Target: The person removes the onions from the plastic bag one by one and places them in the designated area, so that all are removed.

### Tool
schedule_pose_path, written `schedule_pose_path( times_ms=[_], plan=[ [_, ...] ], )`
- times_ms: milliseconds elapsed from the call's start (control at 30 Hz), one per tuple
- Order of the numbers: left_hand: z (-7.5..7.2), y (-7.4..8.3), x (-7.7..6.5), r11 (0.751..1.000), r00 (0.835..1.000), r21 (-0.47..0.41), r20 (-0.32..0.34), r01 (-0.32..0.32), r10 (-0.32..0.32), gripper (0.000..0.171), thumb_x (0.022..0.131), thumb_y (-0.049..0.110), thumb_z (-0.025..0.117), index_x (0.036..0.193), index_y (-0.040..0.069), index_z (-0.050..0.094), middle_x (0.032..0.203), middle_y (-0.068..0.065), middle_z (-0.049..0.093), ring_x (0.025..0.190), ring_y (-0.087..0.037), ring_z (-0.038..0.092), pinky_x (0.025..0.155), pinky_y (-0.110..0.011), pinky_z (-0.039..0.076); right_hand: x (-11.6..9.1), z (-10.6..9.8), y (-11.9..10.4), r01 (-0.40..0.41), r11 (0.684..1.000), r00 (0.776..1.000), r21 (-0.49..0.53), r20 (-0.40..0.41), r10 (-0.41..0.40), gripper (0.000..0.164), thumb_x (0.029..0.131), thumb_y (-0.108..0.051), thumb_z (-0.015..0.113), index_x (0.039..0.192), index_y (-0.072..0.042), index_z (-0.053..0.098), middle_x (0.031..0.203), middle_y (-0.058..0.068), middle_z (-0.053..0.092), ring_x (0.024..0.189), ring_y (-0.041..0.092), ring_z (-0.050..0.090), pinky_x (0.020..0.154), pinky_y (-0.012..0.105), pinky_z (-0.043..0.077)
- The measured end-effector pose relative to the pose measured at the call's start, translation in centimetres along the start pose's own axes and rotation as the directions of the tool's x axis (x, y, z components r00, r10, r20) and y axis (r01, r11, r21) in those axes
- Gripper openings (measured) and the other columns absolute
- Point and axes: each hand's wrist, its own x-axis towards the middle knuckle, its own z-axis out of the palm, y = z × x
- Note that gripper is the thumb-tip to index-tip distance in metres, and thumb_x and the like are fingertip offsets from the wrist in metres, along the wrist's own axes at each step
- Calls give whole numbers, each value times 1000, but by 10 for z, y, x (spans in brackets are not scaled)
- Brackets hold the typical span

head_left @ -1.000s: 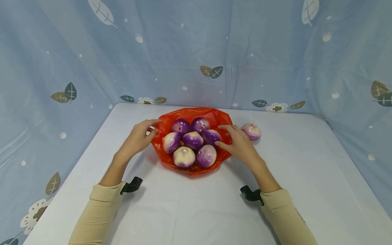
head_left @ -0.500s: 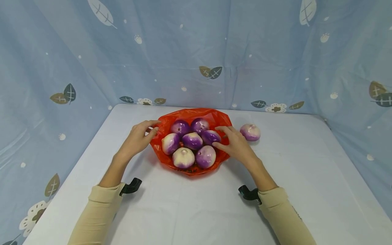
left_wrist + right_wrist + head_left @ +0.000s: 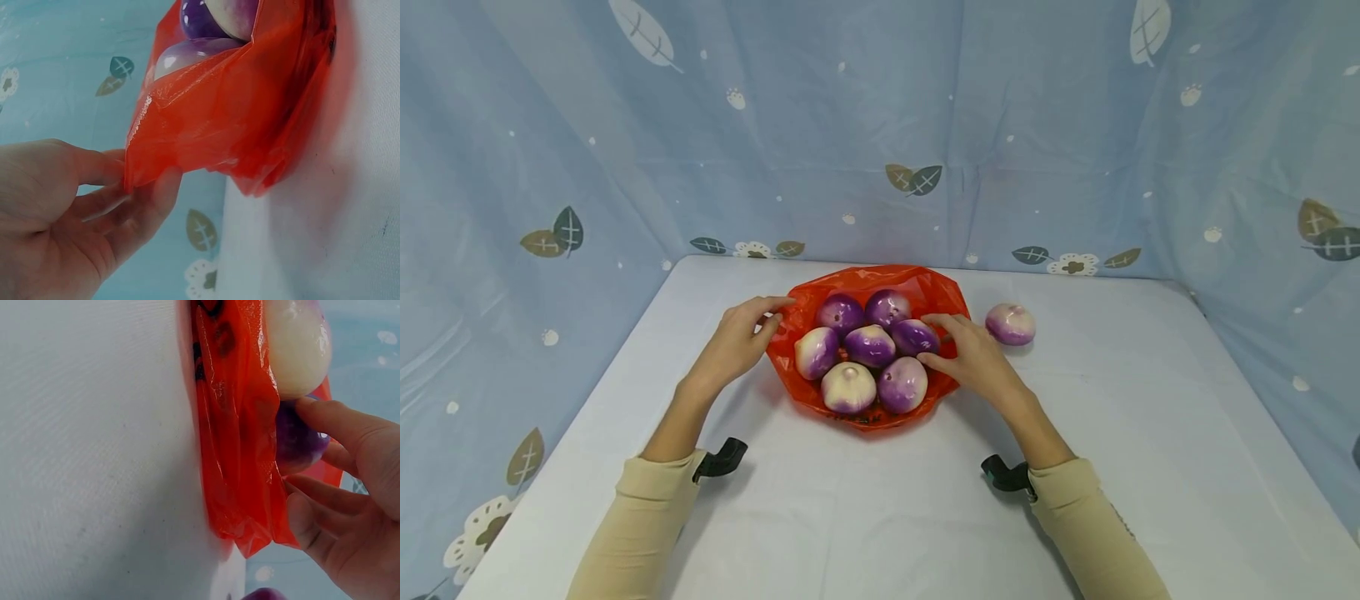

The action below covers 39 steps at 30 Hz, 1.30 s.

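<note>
In the head view an open red plastic bag [image 3: 868, 423] holds several glossy purple-and-cream onions [image 3: 850, 387]. My left hand [image 3: 741, 337] pinches the bag's left rim; in the left wrist view the thumb goes behind the red edge and the fingers [image 3: 165, 190] lie along its outside. My right hand [image 3: 973, 358] reaches over the right rim, its thumb and index finger on either side of a dark purple onion [image 3: 915, 337]. The right wrist view has the thumb on that onion, with lower fingers [image 3: 303, 519] against the bag. Part of the onion is hidden by the hand.
One pale purple onion [image 3: 1011, 324] lies outside the bag, to the right of the right hand, on the white tabletop [image 3: 880, 508]. A blue leaf-print curtain [image 3: 850, 125] hangs behind the table and along its sides. Black wrist mounts [image 3: 721, 457] sit on both forearms.
Almost nothing: the right hand comes very slightly inward over the purple onion, and the view shifts a little. The left hand stays at the bag's rim.
</note>
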Motion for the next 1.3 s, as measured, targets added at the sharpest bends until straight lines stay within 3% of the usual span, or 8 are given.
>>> schedule_pose_path(
  times_ms=[1300],
  plan=[
    [1, 1, 0, 1000, 1000, -7, 5, -4, 4, 35, 96, -2, 49, 128, 3, 62, 116, -20, 68, 99, -34, 66, 83, -49, 59, -4, 0, 2, -10, 1000, 1000, 0, -10, 10, 51, 88, -29, 74, 134, -15, 56, 126, 6, 66, 108, 23, 65, 96, 40, 56]
  ],
)
